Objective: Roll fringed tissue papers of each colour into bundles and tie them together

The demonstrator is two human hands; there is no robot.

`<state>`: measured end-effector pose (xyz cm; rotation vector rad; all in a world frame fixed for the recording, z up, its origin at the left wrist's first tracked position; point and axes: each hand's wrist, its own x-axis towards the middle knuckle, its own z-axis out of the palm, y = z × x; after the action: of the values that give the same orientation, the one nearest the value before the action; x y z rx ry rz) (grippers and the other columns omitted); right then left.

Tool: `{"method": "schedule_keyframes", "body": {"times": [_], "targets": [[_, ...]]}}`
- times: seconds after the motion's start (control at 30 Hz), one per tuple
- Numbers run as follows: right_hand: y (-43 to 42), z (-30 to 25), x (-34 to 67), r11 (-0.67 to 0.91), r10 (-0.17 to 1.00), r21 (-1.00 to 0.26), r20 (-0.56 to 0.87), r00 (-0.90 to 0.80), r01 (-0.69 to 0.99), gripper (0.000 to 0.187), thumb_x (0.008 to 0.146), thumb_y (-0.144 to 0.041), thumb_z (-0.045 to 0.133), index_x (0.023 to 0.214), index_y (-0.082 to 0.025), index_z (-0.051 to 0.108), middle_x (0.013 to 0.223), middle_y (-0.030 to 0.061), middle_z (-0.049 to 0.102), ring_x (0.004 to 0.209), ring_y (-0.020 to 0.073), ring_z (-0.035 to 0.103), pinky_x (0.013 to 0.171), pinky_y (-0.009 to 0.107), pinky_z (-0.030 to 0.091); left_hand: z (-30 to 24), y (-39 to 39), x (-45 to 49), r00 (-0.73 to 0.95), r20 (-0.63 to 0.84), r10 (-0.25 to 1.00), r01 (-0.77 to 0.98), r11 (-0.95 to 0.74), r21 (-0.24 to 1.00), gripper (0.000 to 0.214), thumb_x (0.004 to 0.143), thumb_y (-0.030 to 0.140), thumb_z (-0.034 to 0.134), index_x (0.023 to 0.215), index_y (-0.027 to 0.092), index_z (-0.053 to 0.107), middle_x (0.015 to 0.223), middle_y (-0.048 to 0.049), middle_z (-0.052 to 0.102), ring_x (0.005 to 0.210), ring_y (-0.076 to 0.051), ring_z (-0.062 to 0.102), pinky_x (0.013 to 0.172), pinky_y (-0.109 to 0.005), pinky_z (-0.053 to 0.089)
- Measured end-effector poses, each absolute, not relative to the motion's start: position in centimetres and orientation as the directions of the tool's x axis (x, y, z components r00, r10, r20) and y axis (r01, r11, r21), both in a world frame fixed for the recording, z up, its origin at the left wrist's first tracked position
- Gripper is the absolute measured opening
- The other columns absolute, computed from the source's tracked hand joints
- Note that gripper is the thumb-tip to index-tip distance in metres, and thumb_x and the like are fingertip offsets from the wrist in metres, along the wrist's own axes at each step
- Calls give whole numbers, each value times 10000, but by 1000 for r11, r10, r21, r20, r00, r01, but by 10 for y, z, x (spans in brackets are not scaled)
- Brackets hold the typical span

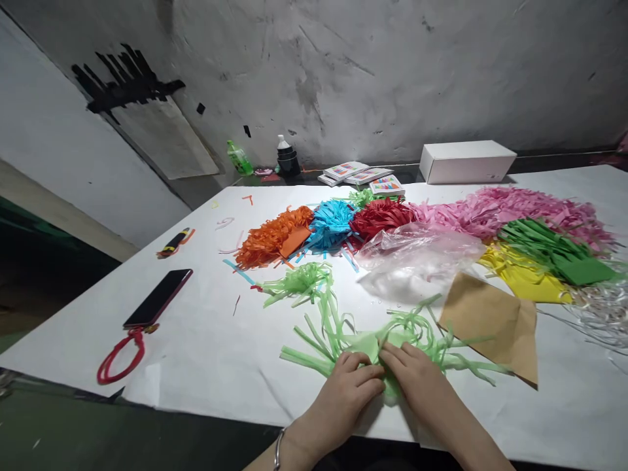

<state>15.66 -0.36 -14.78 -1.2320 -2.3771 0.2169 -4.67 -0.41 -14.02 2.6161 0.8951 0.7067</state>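
Observation:
A light green fringed paper piece (343, 340) lies near the front edge of the white table (206, 353). My left hand (350, 386) and my right hand (415, 373) rest on its uncut middle, fingers bent and pressed together, pinching the paper where the two hands meet. Long green strips fan out from under both hands to the left and right. A second small green fringed bundle (297, 282) lies a little farther back to the left.
Piles of fringed paper run across the back: orange (275, 235), blue (331, 222), red (377, 217), pink (495, 209), dark green (554, 248), yellow (524, 278). A clear plastic bag (417, 258), brown paper (495, 324), a phone (157, 297) with red strap, a white box (466, 161), bottles.

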Motion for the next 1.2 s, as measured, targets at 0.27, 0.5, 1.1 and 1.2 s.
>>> {"method": "schedule_keyframes", "body": {"times": [0.27,0.5,1.1,1.2], "targets": [[27,-142,169,152,859,-400,506,79,904,488,990,-186,361,1469,-92,378,1386,248,540,1170,313,627,874,447,544,-141,-4,-48,703,318,636,493,-758,427,153,997,126,450,1020,189,588,1185,-48,692,976,-224,540,854,-390,408],[-24,-131,171,753,616,-235,580,-533,615,258,984,-161,449,1180,-170,616,1048,74,733,1036,213,658,991,396,468,-138,-1,-46,672,303,676,481,-709,516,147,1010,180,428,1049,186,570,1110,-68,701,908,-210,562,806,-353,428],[21,-150,158,324,907,-336,377,-189,884,259,988,-196,437,735,-242,470,622,-26,563,489,162,521,463,296,308,-116,32,-28,301,-117,946,907,-246,343,140,972,192,512,851,199,582,816,-35,669,683,-208,638,570,-287,357],[18,-148,162,298,890,-292,428,-155,909,200,984,-171,424,833,-217,546,743,36,624,636,203,583,585,330,394,-116,36,-28,295,-126,947,908,-238,344,132,977,196,509,865,195,580,810,-41,675,685,-211,642,562,-281,341]]}}
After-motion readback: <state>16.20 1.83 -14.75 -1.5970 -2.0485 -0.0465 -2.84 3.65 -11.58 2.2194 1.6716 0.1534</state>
